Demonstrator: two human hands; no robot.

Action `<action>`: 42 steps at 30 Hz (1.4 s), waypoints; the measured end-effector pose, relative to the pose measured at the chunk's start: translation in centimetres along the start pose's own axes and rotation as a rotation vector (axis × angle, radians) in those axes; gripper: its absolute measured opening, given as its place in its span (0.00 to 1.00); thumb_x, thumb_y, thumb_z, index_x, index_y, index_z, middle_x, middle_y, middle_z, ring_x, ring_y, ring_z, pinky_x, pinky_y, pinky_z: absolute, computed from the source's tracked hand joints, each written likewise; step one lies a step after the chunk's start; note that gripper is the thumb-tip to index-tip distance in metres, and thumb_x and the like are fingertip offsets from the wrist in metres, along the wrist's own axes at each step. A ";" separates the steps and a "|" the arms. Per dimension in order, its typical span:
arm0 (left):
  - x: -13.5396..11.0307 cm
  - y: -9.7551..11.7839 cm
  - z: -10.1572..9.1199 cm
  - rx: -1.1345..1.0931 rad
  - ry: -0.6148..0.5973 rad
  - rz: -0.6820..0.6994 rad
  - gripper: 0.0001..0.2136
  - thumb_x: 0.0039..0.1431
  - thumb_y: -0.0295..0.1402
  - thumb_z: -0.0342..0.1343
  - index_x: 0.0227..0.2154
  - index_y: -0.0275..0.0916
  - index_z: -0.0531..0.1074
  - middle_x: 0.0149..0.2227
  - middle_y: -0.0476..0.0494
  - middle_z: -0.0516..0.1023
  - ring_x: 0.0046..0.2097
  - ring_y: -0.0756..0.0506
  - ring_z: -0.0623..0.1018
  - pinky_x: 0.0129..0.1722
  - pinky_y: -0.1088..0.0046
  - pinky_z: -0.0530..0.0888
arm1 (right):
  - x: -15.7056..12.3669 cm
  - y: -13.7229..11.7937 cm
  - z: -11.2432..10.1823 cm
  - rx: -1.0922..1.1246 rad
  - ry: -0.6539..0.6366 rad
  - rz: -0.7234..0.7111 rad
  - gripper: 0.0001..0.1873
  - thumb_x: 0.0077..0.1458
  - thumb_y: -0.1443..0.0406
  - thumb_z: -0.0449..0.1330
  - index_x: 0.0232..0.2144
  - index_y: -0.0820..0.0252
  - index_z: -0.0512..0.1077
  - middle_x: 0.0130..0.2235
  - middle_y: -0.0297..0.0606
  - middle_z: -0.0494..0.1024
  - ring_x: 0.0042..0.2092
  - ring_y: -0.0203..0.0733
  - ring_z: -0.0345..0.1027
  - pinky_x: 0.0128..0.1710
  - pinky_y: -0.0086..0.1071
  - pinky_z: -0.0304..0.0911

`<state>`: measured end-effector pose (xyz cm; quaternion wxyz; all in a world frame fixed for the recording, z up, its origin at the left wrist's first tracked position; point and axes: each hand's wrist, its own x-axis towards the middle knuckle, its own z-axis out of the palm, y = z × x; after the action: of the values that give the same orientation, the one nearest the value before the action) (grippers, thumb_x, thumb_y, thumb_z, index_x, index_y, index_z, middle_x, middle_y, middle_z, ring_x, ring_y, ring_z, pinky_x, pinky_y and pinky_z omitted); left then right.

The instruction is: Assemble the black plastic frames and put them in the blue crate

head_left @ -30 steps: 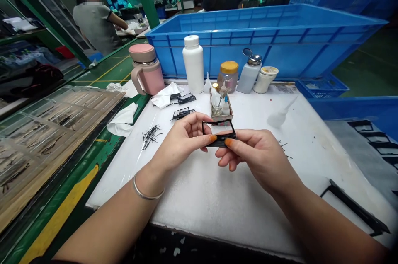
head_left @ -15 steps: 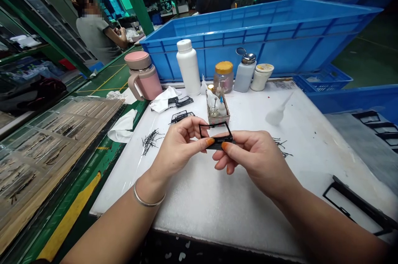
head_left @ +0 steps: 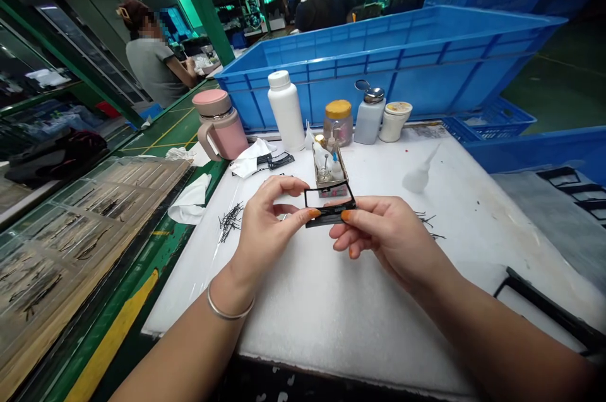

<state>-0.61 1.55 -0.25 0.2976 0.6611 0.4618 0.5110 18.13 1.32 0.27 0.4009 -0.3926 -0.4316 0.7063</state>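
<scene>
Between my two hands is a small black plastic frame [head_left: 330, 205] with a rectangular opening, held above the white work surface [head_left: 293, 301]. My left hand [head_left: 272, 216] pinches its left end between thumb and fingers. The right end is gripped by my right hand [head_left: 383, 222], thumb on the near bar and fingers curled beneath. To the left of my left hand lies a pile of thin black strips [head_left: 230, 222]. More black strips [head_left: 426, 219] lie partly hidden behind my right hand. A larger black frame [head_left: 549, 307] rests beyond my right forearm.
A small box of bottles [head_left: 330, 168] stands just behind the held frame. Behind it are a white bottle [head_left: 286, 112], a pink mug [head_left: 222, 127], a pump bottle [head_left: 370, 118] and a large blue crate [head_left: 402, 67]. A squeeze bottle [head_left: 419, 176] stands right; compartment trays [head_left: 95, 219] lie left.
The black frame has turned slightly in my hands, and my left thumb has shifted left along its near bar. My left hand's fingers have opened a little. The whole view has shifted slightly.
</scene>
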 end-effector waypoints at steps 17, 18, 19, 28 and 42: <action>-0.8 1.0 -0.3 0.688 0.034 0.439 0.03 0.57 0.28 0.60 0.35 0.41 0.76 0.35 0.45 0.71 0.40 0.45 0.69 0.41 0.66 0.66 | 0.0 0.3 0.2 0.013 -0.008 -0.039 0.09 0.53 0.65 0.61 0.35 0.66 0.78 0.29 0.41 0.80 0.27 0.35 0.75 0.22 0.20 0.66; -0.8 1.0 -0.3 0.692 0.027 0.431 0.03 0.58 0.28 0.59 0.35 0.41 0.76 0.36 0.44 0.71 0.40 0.45 0.69 0.41 0.66 0.66 | 0.0 0.3 0.2 0.006 -0.007 -0.043 0.09 0.54 0.65 0.61 0.35 0.66 0.78 0.29 0.42 0.80 0.27 0.35 0.75 0.22 0.20 0.66; -0.8 1.0 -0.2 0.694 0.020 0.423 0.03 0.58 0.29 0.59 0.34 0.41 0.76 0.35 0.44 0.71 0.40 0.45 0.68 0.41 0.66 0.66 | 0.0 0.3 0.2 -0.004 -0.007 -0.045 0.09 0.54 0.65 0.61 0.35 0.66 0.78 0.29 0.42 0.80 0.27 0.35 0.75 0.22 0.20 0.66; -0.9 1.2 0.0 0.337 -0.065 0.230 0.03 0.61 0.28 0.56 0.34 0.39 0.74 0.36 0.45 0.68 0.40 0.48 0.69 0.36 0.72 0.67 | -0.1 0.3 0.2 -0.060 0.039 -0.059 0.09 0.54 0.67 0.59 0.35 0.64 0.78 0.30 0.40 0.80 0.28 0.35 0.75 0.23 0.20 0.67; -0.6 1.1 -0.1 -0.092 -0.100 -0.052 0.04 0.58 0.33 0.61 0.30 0.40 0.75 0.34 0.45 0.70 0.37 0.49 0.69 0.29 0.75 0.62 | -0.1 0.3 0.0 -0.107 0.065 -0.119 0.10 0.54 0.66 0.59 0.37 0.64 0.78 0.29 0.40 0.79 0.27 0.36 0.74 0.23 0.22 0.67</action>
<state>-0.38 0.56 0.51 0.3636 0.6591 0.4393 0.4903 18.11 1.12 0.05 0.4344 -0.4096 -0.4781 0.6441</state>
